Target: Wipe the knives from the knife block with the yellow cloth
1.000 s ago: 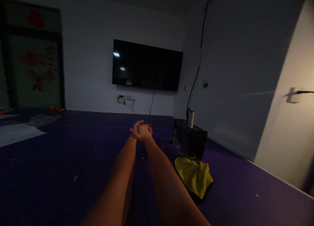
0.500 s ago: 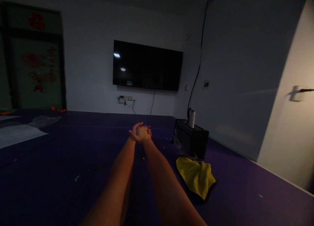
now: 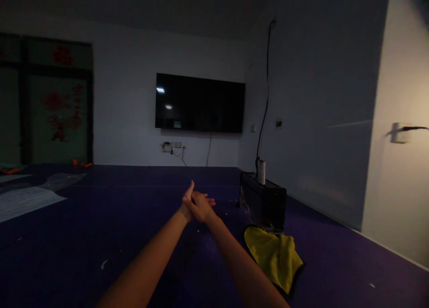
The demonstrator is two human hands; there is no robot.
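Observation:
Both my arms stretch straight out over a dark purple floor. My left hand [image 3: 188, 202] and my right hand [image 3: 202, 206] overlap at the wrists, palm to palm. Their fingers are loosened and point outward, the left thumb sticking up. Neither hand holds anything. A crumpled yellow cloth [image 3: 274, 257] lies on the floor to the right of my right forearm. Just beyond it stands a low black box [image 3: 263, 203] with a small white cylinder [image 3: 261, 172] on top.
A large dark television [image 3: 199, 103] hangs on the far white wall above a socket strip [image 3: 171, 145]. A black cable [image 3: 264, 102] runs down the right wall. Pale sheets [image 3: 25, 200] lie on the floor at left, near a dark door with red decorations [image 3: 59, 105].
My clasped hands have come apart: the fingers have uncurled and spread. The view has tilted up and the hands sit lower in the picture.

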